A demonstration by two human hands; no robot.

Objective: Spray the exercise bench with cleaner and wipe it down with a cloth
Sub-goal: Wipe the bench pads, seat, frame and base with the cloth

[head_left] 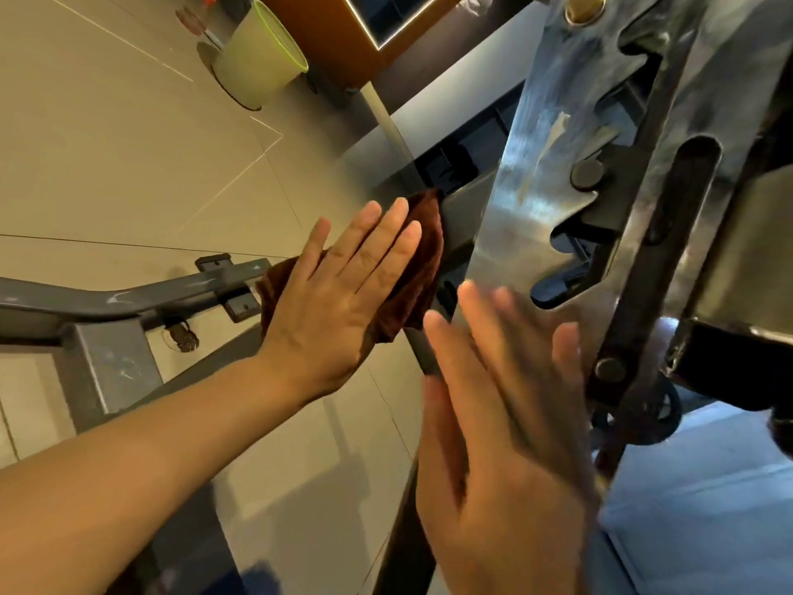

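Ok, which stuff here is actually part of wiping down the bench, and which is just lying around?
Part of the job:
- brown cloth, pressed flat by the left hand
- bench frame, steel plate with notches
- right hand, open beside the plate, blurred

Just lying about:
- pale green bin on the floor
- orange cabinet behind it

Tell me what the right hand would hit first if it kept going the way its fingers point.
Most likely the notched metal plate of the bench frame: the right hand, open and blurred, points up at it, fingertips already at its lower edge. Whether they touch is unclear.
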